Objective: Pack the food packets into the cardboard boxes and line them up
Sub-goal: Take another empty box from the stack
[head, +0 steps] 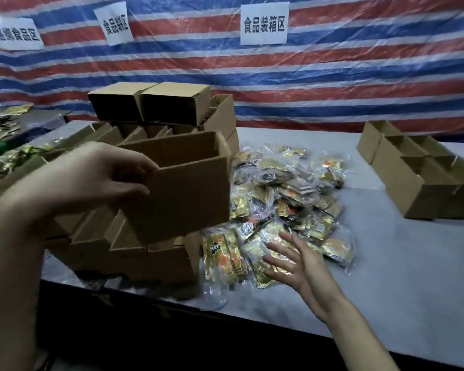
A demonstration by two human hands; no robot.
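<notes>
The left hand [99,172] grips an open-topped cardboard box [188,188] by its left wall, fingers and thumb clamped on the cardboard, and holds it in the air above the left part of the table [386,277]. Its opening tilts up and away from the person, and the inside looks bare. Under and behind it a stack of cardboard boxes [156,253] fills the left end of the table, from the front edge back toward the far edge. The food packets [287,199], gold and clear wrappers, lie in a loose pile in the middle of the table, just beside the stack. The right hand [292,261] is at the near end of this pile, close to the front edge, palm down with its fingers straight and spread apart; whether they touch the wrappers cannot be told. A row of open boxes [413,178] stands near the right far corner, well apart from the pile. A striped tarp [332,76] with paper signs [264,24] hangs behind the far edge
</notes>
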